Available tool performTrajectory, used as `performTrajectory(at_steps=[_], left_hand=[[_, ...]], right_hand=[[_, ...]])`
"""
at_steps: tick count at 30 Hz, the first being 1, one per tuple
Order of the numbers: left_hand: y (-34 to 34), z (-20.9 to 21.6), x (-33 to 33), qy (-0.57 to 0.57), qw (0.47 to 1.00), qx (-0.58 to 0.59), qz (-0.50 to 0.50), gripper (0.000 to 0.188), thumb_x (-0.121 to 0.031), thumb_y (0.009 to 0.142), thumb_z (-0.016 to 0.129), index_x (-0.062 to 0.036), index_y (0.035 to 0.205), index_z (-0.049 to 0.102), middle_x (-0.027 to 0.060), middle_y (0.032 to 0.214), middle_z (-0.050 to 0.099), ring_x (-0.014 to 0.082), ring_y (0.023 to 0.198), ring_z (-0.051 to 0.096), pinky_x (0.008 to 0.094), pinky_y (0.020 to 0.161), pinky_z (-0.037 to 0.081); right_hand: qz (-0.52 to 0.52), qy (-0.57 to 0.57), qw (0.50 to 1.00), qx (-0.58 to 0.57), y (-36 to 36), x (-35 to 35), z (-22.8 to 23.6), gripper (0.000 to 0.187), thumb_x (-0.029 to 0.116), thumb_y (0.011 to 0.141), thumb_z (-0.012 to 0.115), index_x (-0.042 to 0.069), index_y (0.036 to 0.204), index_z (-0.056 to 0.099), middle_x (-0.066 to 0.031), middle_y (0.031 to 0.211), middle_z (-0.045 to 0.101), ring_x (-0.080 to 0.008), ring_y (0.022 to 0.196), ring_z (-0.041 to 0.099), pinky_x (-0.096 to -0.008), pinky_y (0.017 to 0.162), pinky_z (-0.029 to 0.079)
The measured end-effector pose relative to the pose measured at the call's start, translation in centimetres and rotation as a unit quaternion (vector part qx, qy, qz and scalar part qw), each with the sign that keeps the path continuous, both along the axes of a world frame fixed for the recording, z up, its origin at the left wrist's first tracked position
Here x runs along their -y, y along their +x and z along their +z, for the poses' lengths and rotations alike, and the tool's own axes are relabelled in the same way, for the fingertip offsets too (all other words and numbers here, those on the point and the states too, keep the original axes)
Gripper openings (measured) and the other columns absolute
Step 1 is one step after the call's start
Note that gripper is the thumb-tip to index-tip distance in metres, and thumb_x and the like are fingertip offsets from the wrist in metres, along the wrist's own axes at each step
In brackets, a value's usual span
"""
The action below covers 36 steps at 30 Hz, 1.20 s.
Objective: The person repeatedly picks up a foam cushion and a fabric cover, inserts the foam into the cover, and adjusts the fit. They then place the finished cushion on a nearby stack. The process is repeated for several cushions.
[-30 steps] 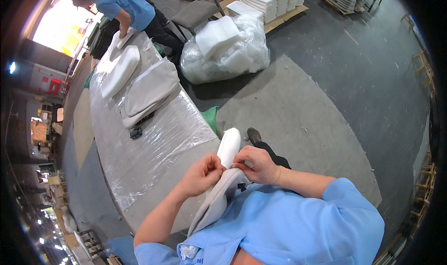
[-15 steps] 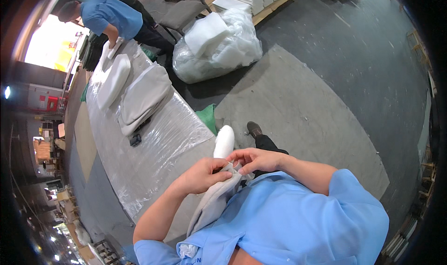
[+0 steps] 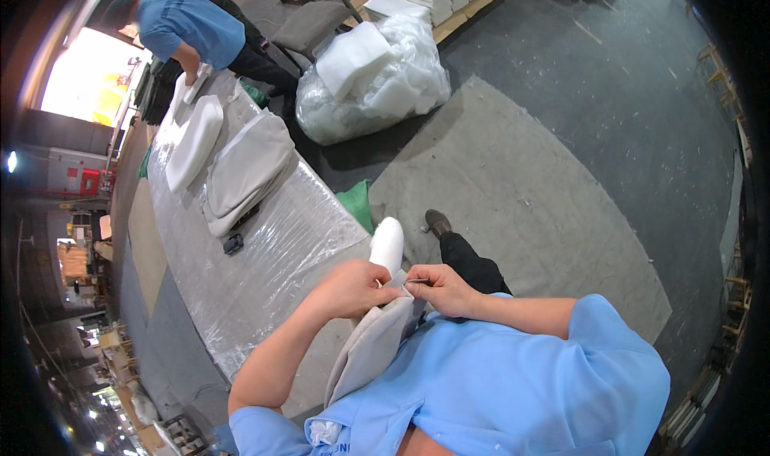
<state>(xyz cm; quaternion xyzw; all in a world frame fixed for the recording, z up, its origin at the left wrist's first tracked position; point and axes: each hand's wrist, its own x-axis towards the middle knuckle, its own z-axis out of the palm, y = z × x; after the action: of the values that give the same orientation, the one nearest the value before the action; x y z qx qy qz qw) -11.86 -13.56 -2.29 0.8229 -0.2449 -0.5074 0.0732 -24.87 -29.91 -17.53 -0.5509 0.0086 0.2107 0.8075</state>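
Observation:
A light grey fabric cover (image 3: pixel 370 345) rests against the front of my body at the table's edge. White padding (image 3: pixel 387 243) sticks out beyond its far end, probably a foam cushion. My left hand (image 3: pixel 353 289) is closed, its thumb and fingers pinching the cover's edge. Just right of it, my right hand (image 3: pixel 445 290) pinches another part of that edge, and a thin strip of cloth shows at its fingertips. The two hands are close together. Whatever lies inside the cover is hidden.
On the plastic-covered table (image 3: pixel 297 239) lie a stack of grey covered cushions (image 3: pixel 249 163), another pale cushion (image 3: pixel 195 143) and a small black object (image 3: pixel 233 244). A person (image 3: pixel 192 23) works at the far end. Beyond stand a plastic bag of white padding (image 3: pixel 373 79) and a chair (image 3: pixel 309 31).
My right hand has drawn slightly to the right and now pinches the strip of cloth. My left hand has shifted a little with its pinch kept on the cover.

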Motion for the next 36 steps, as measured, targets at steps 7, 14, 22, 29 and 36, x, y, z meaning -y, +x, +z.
performTrajectory(at_steps=[7,14,22,29,36], left_hand=[[-1.8,-1.5,-0.6,-0.029,0.977,0.190,-0.091,0.036,-0.043,0.100,0.063,-0.0088,0.097,0.074,0.0213,0.074,0.071,0.0408,0.070,0.070,0.0528,0.067,0.053],[-0.5,-3.5,-2.5,-0.144,0.911,0.332,-0.199,0.025,-0.028,0.085,0.075,-0.0166,0.108,0.072,0.0152,0.119,0.070,0.0341,0.111,0.068,0.0466,0.089,0.055],[1.7,-6.8,-2.4,-0.288,0.889,0.335,-0.123,0.048,-0.024,0.088,0.078,-0.0223,0.135,0.069,0.0215,0.160,0.042,0.0421,0.133,0.058,0.0481,0.108,0.051],[3.3,-7.9,-1.9,-0.274,0.930,0.241,-0.046,0.043,-0.021,0.096,0.074,-0.0179,0.138,0.067,0.0187,0.154,0.050,0.0383,0.128,0.062,0.0427,0.099,0.057],[4.4,-9.4,-1.4,-0.325,0.910,0.257,0.026,0.025,-0.019,0.096,0.073,-0.0076,0.118,0.073,0.0124,0.118,0.069,0.0328,0.095,0.073,0.0414,0.079,0.060]], right_hand=[[-0.045,-0.055,0.997,0.023,0.3,0.3,1.4,0.015,0.017,0.104,0.065,0.003,0.103,0.072,0.0037,0.080,0.063,-0.0053,0.073,0.052,-0.0269,0.065,0.044],[0.028,-0.161,0.981,0.106,2.2,1.2,1.7,0.016,0.021,0.101,0.069,0.005,0.102,0.072,-0.0073,0.098,0.068,-0.0199,0.090,0.063,-0.0378,0.080,0.051],[-0.060,-0.361,0.872,0.324,4.9,1.8,0.1,0.021,0.026,0.101,0.066,0.005,0.096,0.068,-0.0294,0.164,0.030,-0.0481,0.146,0.038,-0.0530,0.118,0.037],[0.012,-0.197,0.953,0.228,7.8,2.7,-1.4,0.023,0.025,0.106,0.059,0.004,0.101,0.066,-0.0242,0.166,0.032,-0.0391,0.139,0.051,-0.0440,0.112,0.044],[-0.025,-0.190,0.966,0.176,9.3,2.5,-1.5,0.028,0.026,0.109,0.054,0.002,0.113,0.069,-0.0138,0.140,0.063,-0.0257,0.116,0.066,-0.0372,0.097,0.053]])
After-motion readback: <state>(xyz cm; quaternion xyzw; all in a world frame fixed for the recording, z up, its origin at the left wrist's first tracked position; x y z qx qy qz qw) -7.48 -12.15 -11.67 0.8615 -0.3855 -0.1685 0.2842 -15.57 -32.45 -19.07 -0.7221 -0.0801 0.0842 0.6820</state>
